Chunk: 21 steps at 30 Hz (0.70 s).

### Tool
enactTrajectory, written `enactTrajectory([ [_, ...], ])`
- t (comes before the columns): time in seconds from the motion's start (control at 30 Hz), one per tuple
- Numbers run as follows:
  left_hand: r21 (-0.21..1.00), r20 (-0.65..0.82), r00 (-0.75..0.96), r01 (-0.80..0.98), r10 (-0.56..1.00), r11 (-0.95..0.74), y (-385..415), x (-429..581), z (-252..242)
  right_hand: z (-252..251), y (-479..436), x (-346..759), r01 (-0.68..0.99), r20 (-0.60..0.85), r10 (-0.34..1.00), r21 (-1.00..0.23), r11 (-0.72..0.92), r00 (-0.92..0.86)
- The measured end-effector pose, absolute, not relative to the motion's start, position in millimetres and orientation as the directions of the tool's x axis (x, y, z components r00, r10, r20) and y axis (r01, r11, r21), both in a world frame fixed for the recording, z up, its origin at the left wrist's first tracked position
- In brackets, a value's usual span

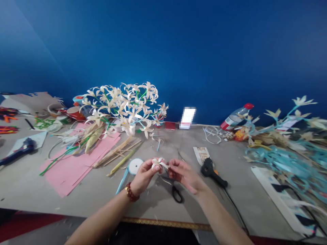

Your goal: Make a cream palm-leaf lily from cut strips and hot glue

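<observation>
Near the middle front of the grey table, a small cream-white flower (158,163) with curled petals is pinched in my left hand (146,173), which wears a red beaded bracelet. My right hand (182,173) is closed at the flower's right side, its thumb and fingertips on a petal. A roll of pale blue tape (136,166) lies just left of my left hand. Black-handled scissors (177,194) rest on the table below my hands, their blades partly hidden.
Many white flowers (135,110) stand at the back. Pink sheets (68,170) and dried husks (120,153) lie left. Rightward are a black glue gun (211,170), a tilted bottle (233,119), blue ribbons (286,163) and a white power strip (273,197).
</observation>
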<state>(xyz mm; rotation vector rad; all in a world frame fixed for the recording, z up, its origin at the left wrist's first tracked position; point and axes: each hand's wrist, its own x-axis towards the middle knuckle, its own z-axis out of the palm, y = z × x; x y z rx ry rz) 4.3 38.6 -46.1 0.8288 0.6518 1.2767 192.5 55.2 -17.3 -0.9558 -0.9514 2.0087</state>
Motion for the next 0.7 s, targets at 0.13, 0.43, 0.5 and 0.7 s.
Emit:
enactTrajectory([
  [0.13,0.816,-0.002,0.205,-0.565,0.979,0.12,38.0,6.0,-49.6,-16.3,50.9,194.1,-0.121,-0.245,0.875,-0.94,-0.32,-0.417],
  [0.43,0.737,0.007,0.222,-0.66,0.975,0.145,42.3,2.4,-53.9,-4.0,47.0,226.8,0.181,0.09,0.994,-0.978,0.099,-0.055],
  [0.5,0.726,0.02,0.223,-0.674,0.975,0.14,42.2,2.1,-54.3,-6.3,41.5,234.6,0.18,0.148,0.989,-0.972,0.15,-0.027],
  [0.7,0.716,0.036,0.241,-0.684,0.97,0.143,41.1,2.9,-53.4,-15.2,28.2,236.0,0.009,0.133,0.99,-0.991,0.134,-0.042],
])
